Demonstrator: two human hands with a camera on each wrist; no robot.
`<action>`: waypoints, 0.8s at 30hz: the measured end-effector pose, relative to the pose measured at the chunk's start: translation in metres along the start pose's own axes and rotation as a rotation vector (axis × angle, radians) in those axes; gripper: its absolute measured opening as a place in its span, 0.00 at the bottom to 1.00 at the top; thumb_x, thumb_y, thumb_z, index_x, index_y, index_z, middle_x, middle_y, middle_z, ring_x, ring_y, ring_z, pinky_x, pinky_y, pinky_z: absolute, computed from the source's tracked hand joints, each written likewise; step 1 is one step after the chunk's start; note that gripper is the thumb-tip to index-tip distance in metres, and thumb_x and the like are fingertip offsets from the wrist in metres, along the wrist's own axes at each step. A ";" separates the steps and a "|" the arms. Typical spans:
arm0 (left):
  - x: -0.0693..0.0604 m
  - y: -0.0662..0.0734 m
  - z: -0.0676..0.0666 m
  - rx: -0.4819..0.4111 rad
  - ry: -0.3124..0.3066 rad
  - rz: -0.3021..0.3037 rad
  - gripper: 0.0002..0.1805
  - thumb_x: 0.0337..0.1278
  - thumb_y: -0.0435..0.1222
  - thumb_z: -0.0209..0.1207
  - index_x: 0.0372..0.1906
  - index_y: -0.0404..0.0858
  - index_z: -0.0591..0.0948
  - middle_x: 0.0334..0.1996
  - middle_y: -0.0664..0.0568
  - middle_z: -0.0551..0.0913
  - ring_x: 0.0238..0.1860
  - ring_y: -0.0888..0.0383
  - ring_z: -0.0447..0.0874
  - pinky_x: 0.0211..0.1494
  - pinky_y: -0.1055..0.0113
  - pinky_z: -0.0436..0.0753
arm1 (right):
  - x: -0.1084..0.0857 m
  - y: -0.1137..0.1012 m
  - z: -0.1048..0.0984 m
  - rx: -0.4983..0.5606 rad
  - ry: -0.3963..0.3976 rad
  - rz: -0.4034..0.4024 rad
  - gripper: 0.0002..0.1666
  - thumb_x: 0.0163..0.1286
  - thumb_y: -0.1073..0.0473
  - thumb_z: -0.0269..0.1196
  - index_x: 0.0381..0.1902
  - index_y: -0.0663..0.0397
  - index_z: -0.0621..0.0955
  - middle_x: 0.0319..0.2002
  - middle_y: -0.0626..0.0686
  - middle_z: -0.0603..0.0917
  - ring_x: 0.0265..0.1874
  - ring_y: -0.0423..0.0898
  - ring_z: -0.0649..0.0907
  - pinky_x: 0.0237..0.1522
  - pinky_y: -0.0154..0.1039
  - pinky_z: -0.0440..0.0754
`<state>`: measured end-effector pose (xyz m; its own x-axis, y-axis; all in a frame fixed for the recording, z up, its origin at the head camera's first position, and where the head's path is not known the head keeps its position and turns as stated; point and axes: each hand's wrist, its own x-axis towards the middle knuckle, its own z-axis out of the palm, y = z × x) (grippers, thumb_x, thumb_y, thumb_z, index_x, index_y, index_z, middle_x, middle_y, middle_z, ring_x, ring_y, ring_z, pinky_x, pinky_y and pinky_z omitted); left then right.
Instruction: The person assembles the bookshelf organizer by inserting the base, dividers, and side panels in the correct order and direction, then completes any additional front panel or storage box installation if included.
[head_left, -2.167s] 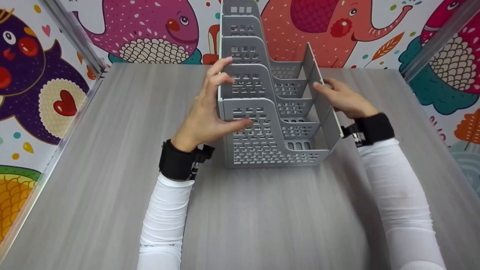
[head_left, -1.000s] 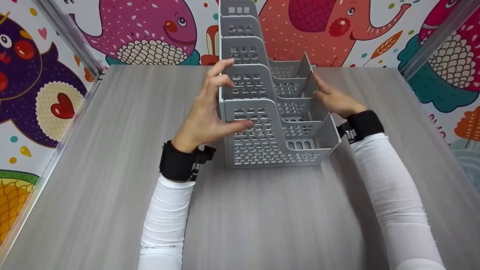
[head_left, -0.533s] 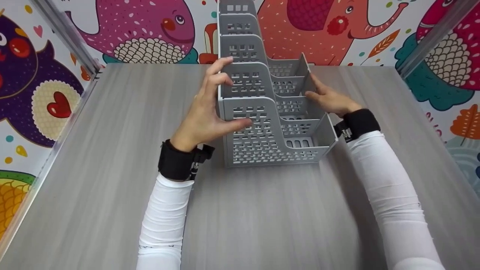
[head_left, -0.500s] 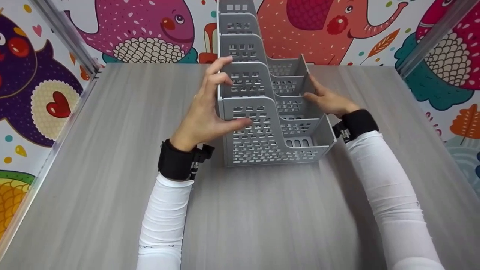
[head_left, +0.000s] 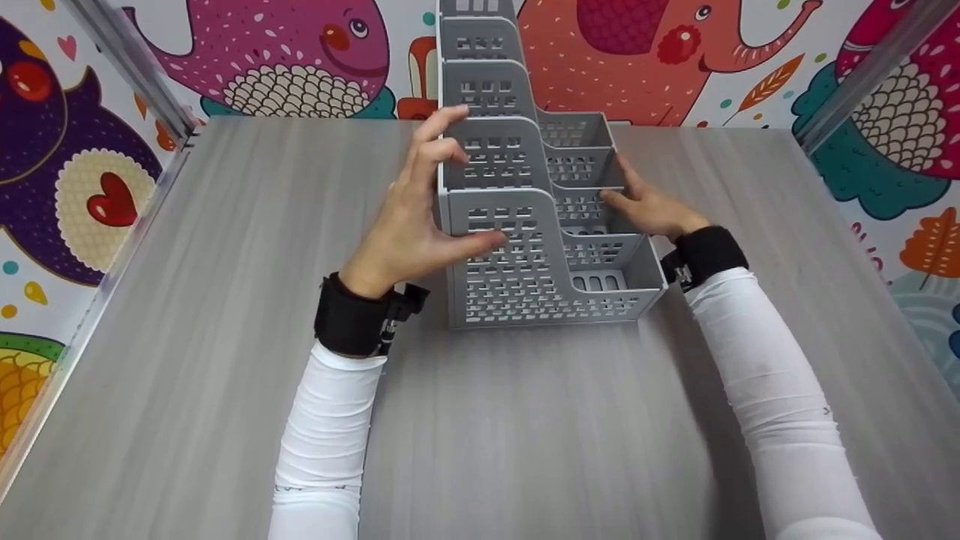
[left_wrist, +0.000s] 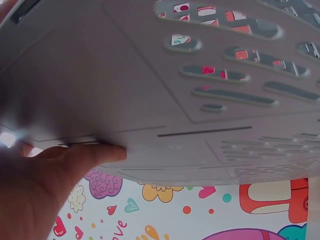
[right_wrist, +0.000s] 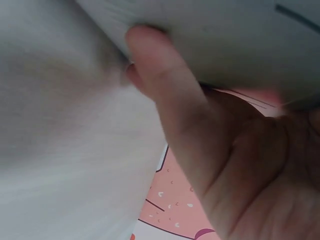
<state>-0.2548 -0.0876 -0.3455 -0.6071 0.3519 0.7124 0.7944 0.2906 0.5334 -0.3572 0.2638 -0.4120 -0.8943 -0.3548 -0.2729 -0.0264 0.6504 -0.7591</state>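
A grey plastic file organizer (head_left: 517,259) with several perforated, stepped compartments stands on the table in the head view. My left hand (head_left: 416,217) grips its tall left side, thumb along the near face and fingers bent round the left edge. In the left wrist view, that thumb (left_wrist: 95,154) lies against the grey plastic. On the low right side, my right hand (head_left: 656,210) holds the end wall, its thumb reaching over the rim and its other fingers outside. A finger (right_wrist: 160,65) presses grey plastic in the right wrist view. Most fingers there are hidden.
The grey wood-grain table (head_left: 510,420) extends around the organizer. Behind it rises a wall (head_left: 300,45) printed with cartoon animals, close to the organizer's far end. Metal posts (head_left: 135,67) mark the table's back corners.
My right hand has moved left and pressed the organizer's outward-leaning right end walls inward, so they line up with the dividers. My left hand keeps its grip.
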 end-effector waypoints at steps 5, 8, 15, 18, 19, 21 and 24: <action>0.000 0.000 0.000 -0.032 0.006 -0.009 0.41 0.40 0.49 0.78 0.54 0.44 0.62 0.75 0.39 0.59 0.72 0.53 0.64 0.66 0.58 0.78 | -0.002 0.004 0.004 -0.063 0.031 0.026 0.51 0.79 0.41 0.49 0.80 0.42 0.29 0.82 0.59 0.39 0.81 0.57 0.46 0.81 0.57 0.41; -0.001 0.000 0.000 -0.050 0.009 -0.007 0.41 0.40 0.47 0.78 0.54 0.44 0.62 0.74 0.39 0.59 0.69 0.54 0.66 0.63 0.58 0.79 | -0.003 0.005 0.007 -0.100 0.049 0.050 0.51 0.77 0.37 0.48 0.80 0.39 0.30 0.82 0.58 0.42 0.81 0.58 0.48 0.80 0.59 0.44; 0.000 -0.001 -0.002 -0.019 -0.003 0.006 0.43 0.37 0.48 0.79 0.55 0.44 0.63 0.74 0.36 0.59 0.75 0.52 0.59 0.74 0.55 0.70 | -0.003 0.009 0.010 -0.056 0.074 0.005 0.49 0.79 0.40 0.48 0.81 0.39 0.31 0.82 0.61 0.44 0.79 0.60 0.55 0.80 0.59 0.47; 0.001 -0.001 -0.001 -0.037 -0.019 0.002 0.44 0.36 0.48 0.80 0.56 0.44 0.63 0.75 0.35 0.57 0.77 0.51 0.56 0.77 0.54 0.66 | -0.007 0.010 0.008 -0.118 0.097 0.022 0.49 0.78 0.38 0.47 0.81 0.37 0.32 0.81 0.63 0.47 0.78 0.63 0.56 0.79 0.62 0.48; 0.002 -0.002 -0.002 -0.049 -0.023 0.000 0.45 0.36 0.47 0.80 0.57 0.44 0.64 0.76 0.35 0.56 0.78 0.50 0.55 0.78 0.54 0.64 | -0.009 0.010 0.007 -0.147 0.110 0.027 0.48 0.78 0.37 0.46 0.81 0.38 0.33 0.81 0.63 0.48 0.79 0.64 0.55 0.78 0.63 0.48; 0.001 -0.004 -0.006 -0.068 -0.026 -0.006 0.46 0.37 0.45 0.80 0.60 0.43 0.64 0.77 0.34 0.54 0.79 0.50 0.52 0.79 0.53 0.60 | -0.012 0.010 0.008 -0.212 0.137 0.033 0.47 0.78 0.34 0.43 0.81 0.41 0.36 0.81 0.62 0.47 0.80 0.64 0.49 0.78 0.65 0.44; -0.002 -0.012 -0.016 -0.070 -0.005 -0.040 0.49 0.41 0.41 0.79 0.67 0.40 0.63 0.79 0.35 0.51 0.80 0.49 0.50 0.81 0.52 0.57 | -0.016 0.012 0.010 -0.274 0.178 -0.029 0.46 0.79 0.34 0.39 0.82 0.51 0.42 0.82 0.60 0.43 0.81 0.64 0.40 0.78 0.65 0.38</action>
<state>-0.2630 -0.1062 -0.3457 -0.6386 0.3461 0.6873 0.7685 0.2416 0.5925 -0.3392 0.2707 -0.4224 -0.9549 -0.2683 -0.1275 -0.1505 0.8070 -0.5710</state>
